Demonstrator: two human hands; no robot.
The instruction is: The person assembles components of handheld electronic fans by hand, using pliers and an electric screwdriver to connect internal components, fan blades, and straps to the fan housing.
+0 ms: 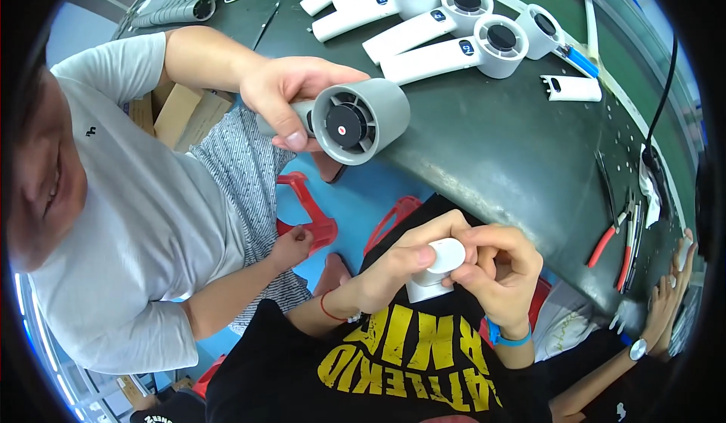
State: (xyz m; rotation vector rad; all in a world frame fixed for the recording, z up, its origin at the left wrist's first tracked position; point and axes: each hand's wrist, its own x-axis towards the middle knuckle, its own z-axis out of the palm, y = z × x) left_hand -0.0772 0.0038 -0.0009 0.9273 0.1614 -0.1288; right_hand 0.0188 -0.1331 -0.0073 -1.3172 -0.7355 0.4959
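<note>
In front of my chest I hold a small white part with a round, disc-like top [448,256] and a squarer lower end. My left hand [404,260], with a red string at the wrist, is closed round it, the thumb at the edge of the disc. My right hand [501,268], with a blue wristband, pinches the part's right side with bent fingers. The fingers hide some of it, and I cannot make out its exact kind. To my left, a co-worker's hand [291,90] holds a grey handheld fan [378,120] over the table's edge.
Several white handheld fans [435,60] lie across the far side of the dark green table [491,150]. A white casing piece [572,88] lies nearby. Red-handled pliers [611,234] and other tools are at the right. Another person's hands [665,302] rest at the right edge. Red stools [314,219] stand below.
</note>
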